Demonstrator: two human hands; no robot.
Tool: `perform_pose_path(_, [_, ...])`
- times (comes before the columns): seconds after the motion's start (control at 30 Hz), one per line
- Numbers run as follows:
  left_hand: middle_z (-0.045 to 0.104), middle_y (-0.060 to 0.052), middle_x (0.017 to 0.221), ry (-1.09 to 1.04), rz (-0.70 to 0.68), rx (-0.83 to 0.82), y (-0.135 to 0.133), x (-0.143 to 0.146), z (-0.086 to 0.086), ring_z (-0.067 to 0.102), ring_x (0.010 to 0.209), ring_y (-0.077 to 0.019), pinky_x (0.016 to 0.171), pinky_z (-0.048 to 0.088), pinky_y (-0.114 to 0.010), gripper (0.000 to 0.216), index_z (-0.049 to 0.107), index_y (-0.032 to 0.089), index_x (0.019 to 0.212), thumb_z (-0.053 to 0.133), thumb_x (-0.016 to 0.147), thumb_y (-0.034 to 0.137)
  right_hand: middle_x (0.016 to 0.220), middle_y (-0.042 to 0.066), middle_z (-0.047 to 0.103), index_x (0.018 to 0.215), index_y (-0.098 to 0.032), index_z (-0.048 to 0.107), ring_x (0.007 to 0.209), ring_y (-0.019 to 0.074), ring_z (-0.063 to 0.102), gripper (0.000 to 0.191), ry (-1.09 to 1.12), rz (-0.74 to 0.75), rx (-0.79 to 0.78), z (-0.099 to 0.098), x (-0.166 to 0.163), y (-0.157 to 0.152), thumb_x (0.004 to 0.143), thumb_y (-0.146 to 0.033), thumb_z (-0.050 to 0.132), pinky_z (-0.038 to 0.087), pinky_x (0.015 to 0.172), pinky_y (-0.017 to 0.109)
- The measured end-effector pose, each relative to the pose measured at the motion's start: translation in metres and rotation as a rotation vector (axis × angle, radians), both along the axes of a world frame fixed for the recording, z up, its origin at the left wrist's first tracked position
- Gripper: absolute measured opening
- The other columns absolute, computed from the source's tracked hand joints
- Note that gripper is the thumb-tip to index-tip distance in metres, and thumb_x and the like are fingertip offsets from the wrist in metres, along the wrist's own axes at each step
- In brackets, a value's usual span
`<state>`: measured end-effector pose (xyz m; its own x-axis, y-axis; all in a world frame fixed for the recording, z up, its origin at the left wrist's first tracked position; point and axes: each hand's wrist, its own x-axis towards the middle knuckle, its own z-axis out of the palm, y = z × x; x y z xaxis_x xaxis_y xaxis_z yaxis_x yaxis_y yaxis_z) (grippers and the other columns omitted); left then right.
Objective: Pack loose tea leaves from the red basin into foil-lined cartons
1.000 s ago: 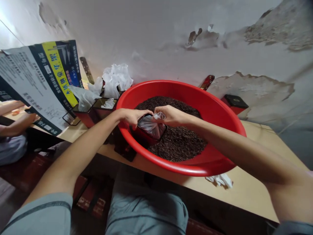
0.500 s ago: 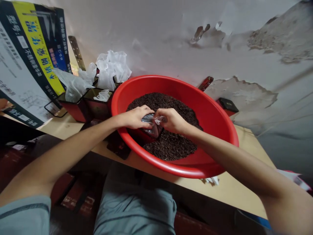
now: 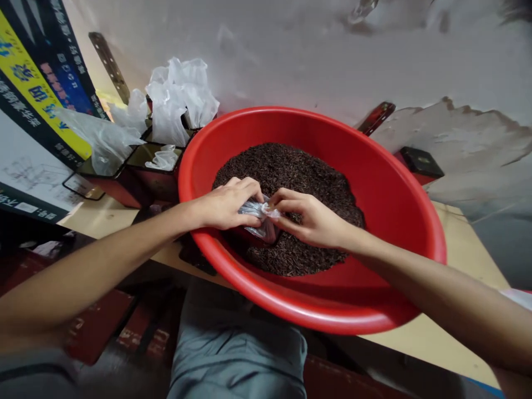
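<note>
A clear plastic bag (image 3: pixel 251 208) sits in the mouth of a dark red tin (image 3: pixel 245 239), inside a large red basin (image 3: pixel 394 205). My left hand (image 3: pixel 233 203) is closed around the bag at the tin's top, thumb toward me and fingers on the far side. Thumb and fingers of my right hand (image 3: pixel 305 217) pinch the bag's gathered, twisted neck. Loose dark brown leaves, like dry tea (image 3: pixel 286 166), are heaped in the basin around the tin. Most of the tin's left side is hidden by my left hand and wrist.
Several dark red tins (image 3: pixel 124 185) lined with plastic bags (image 3: pixel 178 100) stand left of the basin. Behind them is a large printed carton (image 3: pixel 41 111). A lidded tin (image 3: pixel 421 164) stands at the right by the peeling wall. The wooden table (image 3: pixel 461 244) extends under the basin.
The view has shifted, so the basin appears larger and nearer. My right hand has changed its hold, with fingertips now pinching the bag's neck, which looks tighter. My left hand stays on the bag.
</note>
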<state>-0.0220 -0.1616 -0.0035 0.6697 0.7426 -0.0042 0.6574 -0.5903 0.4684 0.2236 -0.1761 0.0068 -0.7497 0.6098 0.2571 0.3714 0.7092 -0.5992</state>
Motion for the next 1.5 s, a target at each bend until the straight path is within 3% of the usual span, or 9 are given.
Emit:
perform_pose_path(0.17, [0.052,-0.009,0.156,0.088,-0.043,0.086,-0.002,-0.003,-0.001,0.054,0.135,-0.0351,0.11,0.048,-0.052,0.037,0.065,0.025,0.125,0.066,0.097,0.049,0.099,0.01,0.065,0.075,-0.02,0.071,0.089,0.0172,0.064,0.037,-0.048,0.021,-0.025,0.003,0.009,0.003,0.105,-0.031,0.051,0.054,0.083,0.033])
perform_pose_path(0.43, [0.043,-0.007,0.168,0.128,-0.041,0.066,-0.005,-0.003,0.005,0.05,0.144,-0.0356,0.113,0.046,-0.05,0.037,0.068,0.026,0.126,0.064,0.099,0.051,0.08,0.002,0.072,0.078,-0.023,0.076,0.072,0.0156,0.067,0.011,-0.049,-0.077,-0.164,-0.005,-0.002,0.024,0.086,-0.02,0.069,0.051,0.068,0.03])
perform_pose_path(0.6, [0.073,-0.006,0.121,-0.016,-0.018,-0.061,0.013,0.013,0.013,0.068,0.112,-0.0238,0.1,0.05,-0.036,0.023,0.067,0.021,0.1,0.061,0.1,0.043,0.062,-0.001,0.063,0.071,-0.026,0.058,0.05,0.0132,0.05,0.025,-0.17,-0.222,-0.085,-0.01,-0.001,0.029,0.077,-0.022,0.081,0.034,0.05,0.031])
perform_pose_path(0.73, [0.073,-0.005,0.108,0.064,0.021,-0.154,0.025,0.028,0.017,0.069,0.1,-0.0236,0.087,0.05,-0.033,0.027,0.061,0.021,0.108,0.069,0.093,0.042,0.074,0.004,0.066,0.079,-0.027,0.055,0.057,0.0165,0.053,0.031,-0.173,-0.286,-0.026,-0.019,0.009,0.028,0.077,-0.031,0.086,0.036,0.053,0.033])
perform_pose_path(0.9, [0.067,-0.009,0.13,0.238,0.031,-0.13,0.02,0.035,0.027,0.062,0.122,-0.0305,0.099,0.049,-0.039,0.035,0.056,0.023,0.124,0.066,0.096,0.042,0.089,0.007,0.071,0.091,-0.027,0.063,0.072,0.0202,0.064,0.026,-0.081,-0.215,-0.117,-0.029,0.017,0.028,0.081,-0.036,0.085,0.048,0.061,0.035])
perform_pose_path(1.2, [0.057,-0.016,0.149,0.4,-0.003,-0.017,0.017,0.039,0.019,0.048,0.14,-0.0411,0.115,0.039,-0.059,0.045,0.06,0.018,0.134,0.06,0.102,0.051,0.105,0.01,0.078,0.132,-0.027,0.07,0.058,0.0137,0.063,0.053,0.031,-0.166,-0.344,-0.055,0.02,0.03,0.085,-0.046,0.082,0.05,0.05,0.031])
perform_pose_path(1.3, [0.053,-0.012,0.156,0.226,0.019,0.123,0.015,0.02,0.019,0.045,0.147,-0.0365,0.12,0.037,-0.056,0.046,0.06,0.021,0.135,0.063,0.101,0.051,0.096,0.007,0.078,0.135,-0.026,0.07,0.059,0.0139,0.064,0.051,-0.084,-0.184,-0.419,-0.043,0.015,0.028,0.088,-0.046,0.077,0.051,0.051,0.028])
perform_pose_path(1.4, [0.06,-0.011,0.146,-0.198,0.121,0.527,-0.01,-0.017,0.014,0.054,0.14,-0.0292,0.118,0.044,-0.049,0.041,0.061,0.021,0.129,0.065,0.1,0.05,0.1,0.007,0.079,0.142,-0.022,0.067,0.068,0.0165,0.069,0.058,-0.195,-0.249,-0.487,-0.027,0.009,0.022,0.09,-0.046,0.074,0.057,0.06,0.028])
perform_pose_path(1.5, [0.065,-0.006,0.123,-0.664,0.552,0.947,-0.061,-0.053,-0.021,0.066,0.114,-0.0191,0.101,0.054,-0.037,0.028,0.058,0.024,0.126,0.055,0.106,0.043,0.112,0.011,0.078,0.147,-0.018,0.063,0.081,0.0211,0.072,0.065,-0.243,-0.316,-0.571,-0.016,0.006,0.018,0.089,-0.046,0.076,0.063,0.069,0.032])
